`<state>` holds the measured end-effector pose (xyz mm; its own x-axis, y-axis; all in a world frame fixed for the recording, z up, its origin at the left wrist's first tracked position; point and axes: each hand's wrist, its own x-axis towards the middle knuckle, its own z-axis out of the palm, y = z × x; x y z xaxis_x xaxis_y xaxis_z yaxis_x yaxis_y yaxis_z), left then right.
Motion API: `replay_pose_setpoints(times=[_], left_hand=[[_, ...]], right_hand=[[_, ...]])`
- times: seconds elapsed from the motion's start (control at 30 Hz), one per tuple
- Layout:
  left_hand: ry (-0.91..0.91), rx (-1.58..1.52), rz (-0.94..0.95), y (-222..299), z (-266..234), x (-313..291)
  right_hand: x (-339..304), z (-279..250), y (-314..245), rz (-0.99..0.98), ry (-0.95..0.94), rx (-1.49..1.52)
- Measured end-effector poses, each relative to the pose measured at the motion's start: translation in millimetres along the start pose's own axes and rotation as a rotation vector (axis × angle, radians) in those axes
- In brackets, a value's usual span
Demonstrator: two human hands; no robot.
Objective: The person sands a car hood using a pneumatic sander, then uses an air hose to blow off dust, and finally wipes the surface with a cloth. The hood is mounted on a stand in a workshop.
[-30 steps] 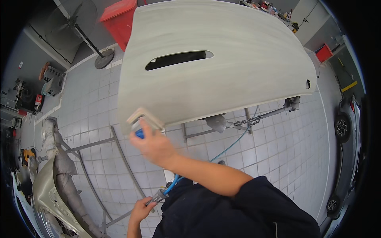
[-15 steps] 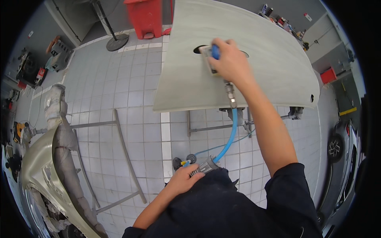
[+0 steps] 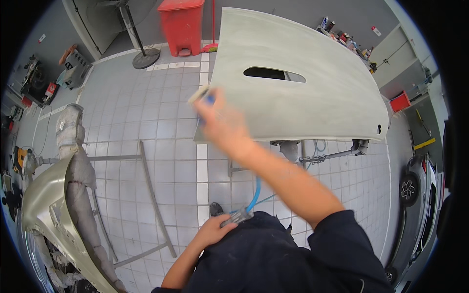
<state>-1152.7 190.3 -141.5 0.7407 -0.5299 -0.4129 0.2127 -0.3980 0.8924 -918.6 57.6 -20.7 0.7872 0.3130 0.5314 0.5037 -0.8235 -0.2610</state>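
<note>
A pale grey-green car body panel (image 3: 293, 110) with an oblong slot lies on a stand in front of me. At its left edge my right hand (image 3: 225, 122), smeared by motion, is closed round a hand sander (image 3: 199, 94) with a flat pad and a blue grip. The pad reaches past the edge; whether it touches the panel I cannot tell. At my waist my left hand (image 3: 212, 231) is wrapped round the grey ribbed hose (image 3: 239, 216). A blue hose (image 3: 257, 193) runs up from there, its upper part hidden behind my right forearm.
To the left, a gold-coloured fender (image 3: 51, 195) rests on a padded metal stand (image 3: 151, 195). Behind are a red pedal bin (image 3: 181, 29) and a pole's round base (image 3: 146, 58). A grey car (image 3: 415, 210) stands at the right. Bottles and cans (image 3: 342, 38) line the far side.
My right hand has swept the sander left and nearer, from beside the slot to the panel's left edge. The slot now shows whole. My left hand has moved slightly left and down with the hose.
</note>
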Motion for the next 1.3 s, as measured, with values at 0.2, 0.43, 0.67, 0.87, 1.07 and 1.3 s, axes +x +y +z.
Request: replay_pose_setpoints(times=[0.2, 0.43, 0.67, 0.87, 1.07, 1.3], left_hand=[[0.021, -0.183, 0.166, 14.1, -3.5, 22.5], [-0.108, 0.095, 0.026, -46.9, 1.4, 16.1], [-0.154, 0.079, 0.065, -26.9, 2.6, 20.3], [-0.178, -0.001, 0.163, -31.4, 11.2, 28.9], [-0.188, 0.034, 0.212, -24.3, 13.3, 34.1], [-0.229, -0.024, 0.234, -29.1, 14.1, 39.9]], right_hand=[[58.5, -30.5, 26.6, 0.076, -0.080, -0.103], [-87.7, 23.7, -31.8, -0.173, -0.219, -0.179], [-78.7, 13.7, -13.5, -0.151, -0.091, -0.251], [-72.8, 8.7, -31.6, -0.177, -0.247, -0.347], [-80.2, 14.5, -26.9, -0.248, -0.188, -0.376], [-79.1, 15.4, -26.2, -0.240, -0.218, -0.392]])
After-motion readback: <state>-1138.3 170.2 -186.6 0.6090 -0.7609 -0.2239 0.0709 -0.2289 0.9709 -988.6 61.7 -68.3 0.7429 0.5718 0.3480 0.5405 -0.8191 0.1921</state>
